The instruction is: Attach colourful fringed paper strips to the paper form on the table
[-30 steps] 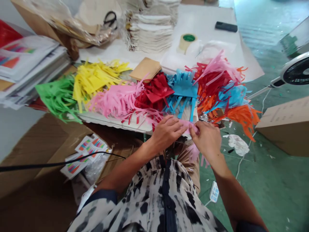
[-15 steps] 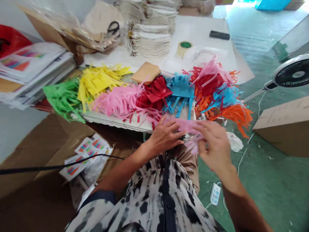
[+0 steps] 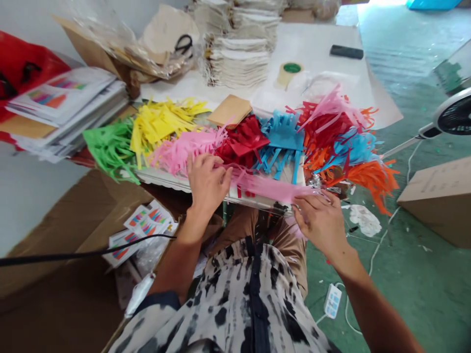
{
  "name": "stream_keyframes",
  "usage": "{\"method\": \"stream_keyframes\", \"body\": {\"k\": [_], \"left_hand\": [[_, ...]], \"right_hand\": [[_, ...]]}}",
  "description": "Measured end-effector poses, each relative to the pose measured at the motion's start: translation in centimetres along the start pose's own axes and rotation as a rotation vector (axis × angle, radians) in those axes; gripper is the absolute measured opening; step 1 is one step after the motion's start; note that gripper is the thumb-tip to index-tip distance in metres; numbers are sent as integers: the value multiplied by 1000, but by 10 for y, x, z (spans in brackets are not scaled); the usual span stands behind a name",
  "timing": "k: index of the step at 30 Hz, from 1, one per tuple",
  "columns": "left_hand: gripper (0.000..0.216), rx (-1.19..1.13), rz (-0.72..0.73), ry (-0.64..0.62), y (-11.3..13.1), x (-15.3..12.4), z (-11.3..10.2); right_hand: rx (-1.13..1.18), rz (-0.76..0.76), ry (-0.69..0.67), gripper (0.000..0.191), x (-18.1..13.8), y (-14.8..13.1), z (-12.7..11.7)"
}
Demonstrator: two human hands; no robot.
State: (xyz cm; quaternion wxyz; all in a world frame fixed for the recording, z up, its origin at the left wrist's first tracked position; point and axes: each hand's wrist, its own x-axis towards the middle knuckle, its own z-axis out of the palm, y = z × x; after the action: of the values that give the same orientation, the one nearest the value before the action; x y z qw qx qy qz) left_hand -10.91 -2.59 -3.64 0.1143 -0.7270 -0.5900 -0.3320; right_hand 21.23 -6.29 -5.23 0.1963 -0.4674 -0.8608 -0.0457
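Note:
A pink fringed paper strip (image 3: 272,189) stretches along the table's front edge between my hands, some of its ends hanging down. My right hand (image 3: 322,218) holds the strip's right end, fingers bent over it. My left hand (image 3: 206,184) is at the front of the pink fringe bundle (image 3: 172,151), thumb and fingers apart, touching its strands. Side by side lie fringe bundles in green (image 3: 110,147), yellow (image 3: 158,125), red (image 3: 245,142) and blue (image 3: 283,132). A mixed heap of red, pink, blue and orange fringe (image 3: 371,176) lies at the right.
Behind the fringes are brown paper pieces (image 3: 230,110), a tape roll (image 3: 290,73), a black phone-like object (image 3: 346,52) and stacked pale bundles (image 3: 239,61). Scissors (image 3: 184,44) lie back left, near printed sheets (image 3: 69,98). A fan (image 3: 456,115) and carton (image 3: 437,196) stand right.
My left hand has moved left from the strip's middle to the pink bundle. My right hand has lowered onto the strip's right end, and the strip now lies flatter. The view has shifted slightly.

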Motion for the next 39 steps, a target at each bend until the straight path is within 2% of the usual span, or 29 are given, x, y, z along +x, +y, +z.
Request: {"method": "stream_keyframes", "body": {"k": [2, 3, 5, 7, 9, 12, 16, 19, 23, 26, 30, 34, 39], "left_hand": [[24, -63, 65, 58, 20, 0, 6], [17, -145, 172, 16, 32, -2, 11], [17, -289, 431, -152, 58, -8, 24], [21, -336, 506, -273, 76, -14, 38], [23, -349, 467, -336, 85, -17, 49], [24, -340, 407, -363, 86, -16, 56], [26, -298, 442, -364, 85, -8, 58], [27, -275, 468, -356, 84, -6, 60], [18, -223, 479, -327, 80, -14, 62], [14, -207, 475, -319, 73, -25, 55], [16, -266, 362, -307, 59, -31, 41], [23, -319, 187, -380, 52, -25, 35], [25, -203, 64, -363, 60, -20, 36]], "right_hand": [[-12, -30, -16, 19, 3, 3, 0], [-21, -50, -21, 19, 3, 4, 1], [-48, -92, -25, 19, 5, 7, 1], [-77, -117, -27, 20, 5, 9, 1], [-85, -107, -32, 20, 5, 10, 2], [-52, -47, -36, 18, 7, 8, 4], [-46, -24, -17, 24, 13, 4, 8], [-82, -62, 27, 18, 16, 5, 11], [-112, -71, 87, 12, 11, 8, 11], [-54, -39, 45, 12, 3, 9, 5], [77, 34, -11, 14, -2, 15, -3], [196, 140, -83, 23, 4, 22, -2], [97, 212, -128, 37, 14, 23, 5]]}}
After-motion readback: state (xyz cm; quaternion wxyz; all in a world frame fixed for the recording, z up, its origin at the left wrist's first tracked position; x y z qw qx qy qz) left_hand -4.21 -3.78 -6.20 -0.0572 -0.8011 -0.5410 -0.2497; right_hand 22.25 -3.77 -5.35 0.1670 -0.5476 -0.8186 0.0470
